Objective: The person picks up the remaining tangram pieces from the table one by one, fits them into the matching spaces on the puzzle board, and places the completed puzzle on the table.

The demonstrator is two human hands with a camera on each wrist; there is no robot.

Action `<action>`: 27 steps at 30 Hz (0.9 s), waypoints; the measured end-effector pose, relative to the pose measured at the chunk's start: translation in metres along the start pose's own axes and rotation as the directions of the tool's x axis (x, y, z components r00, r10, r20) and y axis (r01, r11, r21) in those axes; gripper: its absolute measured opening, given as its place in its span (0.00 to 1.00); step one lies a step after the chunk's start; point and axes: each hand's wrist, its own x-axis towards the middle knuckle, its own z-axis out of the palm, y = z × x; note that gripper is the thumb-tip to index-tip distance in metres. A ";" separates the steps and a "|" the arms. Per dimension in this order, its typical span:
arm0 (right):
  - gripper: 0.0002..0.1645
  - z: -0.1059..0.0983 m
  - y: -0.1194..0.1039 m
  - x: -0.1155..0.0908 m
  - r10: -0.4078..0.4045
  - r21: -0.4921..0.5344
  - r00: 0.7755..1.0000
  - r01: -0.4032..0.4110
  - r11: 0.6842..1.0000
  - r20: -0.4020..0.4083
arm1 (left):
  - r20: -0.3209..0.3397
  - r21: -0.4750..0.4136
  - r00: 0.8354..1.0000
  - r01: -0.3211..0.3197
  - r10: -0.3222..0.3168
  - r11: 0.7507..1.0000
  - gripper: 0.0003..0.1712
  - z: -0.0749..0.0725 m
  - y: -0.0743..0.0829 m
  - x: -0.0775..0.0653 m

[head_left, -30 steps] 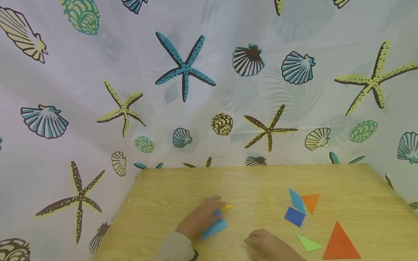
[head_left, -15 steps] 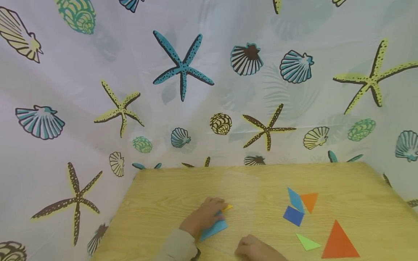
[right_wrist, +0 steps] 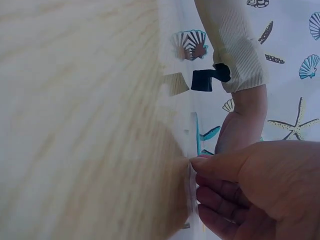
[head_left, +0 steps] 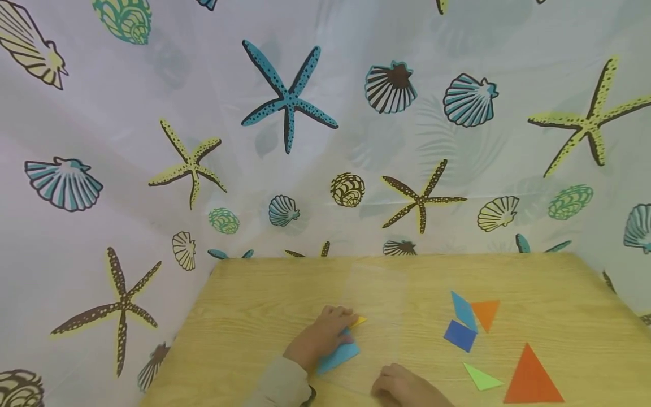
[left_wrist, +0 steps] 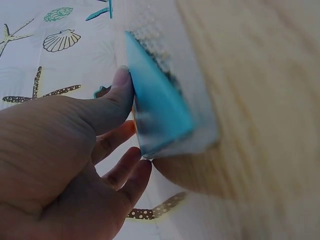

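My left hand [head_left: 325,333] lies over a light blue triangle [head_left: 338,359], its thumb touching the triangle's edge [left_wrist: 155,100] in the left wrist view. Just past its fingers, the tip of a yellow piece [head_left: 360,321] shows; the rest is covered. Both pieces lie on a see-through plastic sheet [head_left: 376,294] on the table. Near the sheet's front edge, my right hand [head_left: 404,387] has curled fingers. Seen from the right wrist, the thumb and fingers of this hand [right_wrist: 240,185] pinch the plastic edge [right_wrist: 191,197], which appears as a thin strip.
To the right lie a blue parallelogram [head_left: 463,311], an orange triangle [head_left: 486,314], a dark blue square [head_left: 460,336], a light green triangle [head_left: 482,377] and a large red-orange triangle [head_left: 531,379]. A shell-and-starfish curtain [head_left: 315,169] hangs around the wooden table [head_left: 264,282].
My right hand has moved left along the front of the plastic sheet. The left hand has stayed on the light blue triangle. The head view has shifted slightly.
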 end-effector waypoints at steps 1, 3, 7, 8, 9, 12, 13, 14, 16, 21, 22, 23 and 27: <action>0.05 -0.001 0.000 -0.001 0.009 0.005 1.000 -0.009 1.000 -0.003 | -0.004 0.005 1.000 -0.003 0.003 1.000 0.29 0.000 0.000 0.000; 0.05 -0.005 0.000 -0.003 0.027 0.015 1.000 -0.027 1.000 -0.003 | -0.013 0.021 1.000 -0.014 0.014 1.000 0.30 0.001 0.001 0.000; 0.03 -0.011 0.001 -0.009 0.065 0.031 0.998 -0.064 0.997 -0.008 | -0.017 0.056 0.999 -0.049 0.050 0.997 0.28 0.002 0.003 -0.001; 0.03 -0.012 0.002 -0.011 0.064 0.032 0.998 -0.064 0.997 -0.012 | -0.015 0.061 0.998 -0.054 0.055 0.997 0.28 0.002 0.003 -0.001; 0.03 -0.013 0.003 -0.013 0.065 0.035 0.998 -0.064 0.997 -0.017 | -0.015 0.067 0.998 -0.057 0.058 0.996 0.28 0.002 0.004 -0.001; 0.03 -0.015 0.008 -0.018 0.037 0.042 0.999 -0.035 0.998 -0.037 | -0.015 0.072 0.998 -0.055 0.056 0.996 0.29 0.003 0.007 -0.001; 0.02 -0.015 0.010 -0.019 0.005 0.037 0.999 -0.003 0.999 -0.051 | -0.020 0.077 0.998 -0.050 0.052 0.996 0.29 0.004 0.008 -0.001; 0.02 -0.016 0.012 -0.021 -0.033 0.028 0.997 0.035 0.999 -0.074 | -0.021 0.081 0.999 -0.042 0.044 0.996 0.29 0.004 0.010 -0.001; 0.02 -0.016 0.017 -0.024 -0.118 -0.004 0.985 0.118 0.993 -0.123 | -0.029 0.095 0.999 -0.038 0.041 0.995 0.30 0.005 0.012 -0.002; 0.09 -0.018 0.022 -0.034 -0.212 -0.063 0.953 0.203 0.977 -0.216 | -0.059 0.141 0.997 -0.039 0.048 0.989 0.29 0.009 0.020 -0.003; 0.09 -0.018 0.022 -0.035 -0.195 -0.056 0.957 0.187 0.981 -0.213 | -0.066 0.151 0.996 -0.042 0.052 0.988 0.28 0.010 0.021 -0.003; 0.09 -0.019 0.022 -0.037 -0.173 -0.046 0.963 0.167 0.985 -0.207 | -0.076 0.160 0.995 -0.048 0.061 0.986 0.27 0.010 0.022 -0.003; 0.09 -0.023 0.021 -0.038 -0.105 -0.008 0.982 0.105 0.994 -0.157 | -0.102 0.186 0.990 -0.081 0.102 0.979 0.24 0.013 0.026 -0.002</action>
